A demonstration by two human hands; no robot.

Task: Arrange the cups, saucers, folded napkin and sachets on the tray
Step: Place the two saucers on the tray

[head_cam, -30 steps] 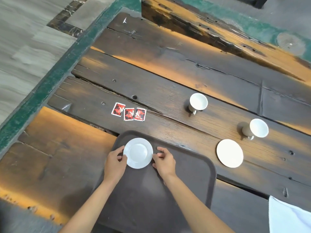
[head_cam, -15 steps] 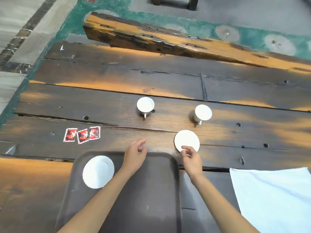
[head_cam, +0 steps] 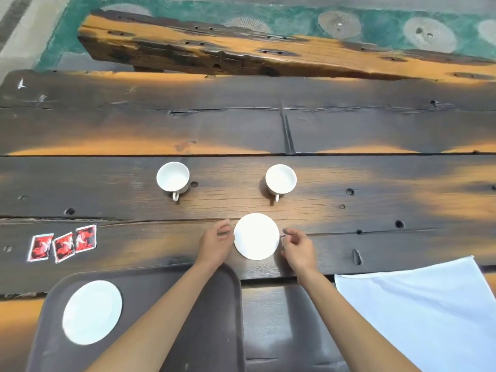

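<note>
You've got open wood between the two cups (head_cam: 173,177) (head_cam: 281,179), wide enough for a hand to pass. The table saucer (head_cam: 256,236) is boxed in by your left hand (head_cam: 216,244) and right hand (head_cam: 298,248). On the tray (head_cam: 188,331) the left end holds a saucer (head_cam: 92,312); the right half is bare apart from your forearm crossing it. Sachets (head_cam: 63,245) sit far left, napkin (head_cam: 429,312) fills the near right.

Two white cups (head_cam: 173,177) (head_cam: 281,180); two plain white saucers (head_cam: 256,236) (head_cam: 92,312); a dark brown tray (head_cam: 204,318); three red-and-black sachets (head_cam: 63,245) edged in white; a white napkin (head_cam: 418,312); the worktop (head_cam: 241,124) dark brown, streaked orange; beyond it, a teal floor (head_cam: 295,20) with pale round motifs.
</note>
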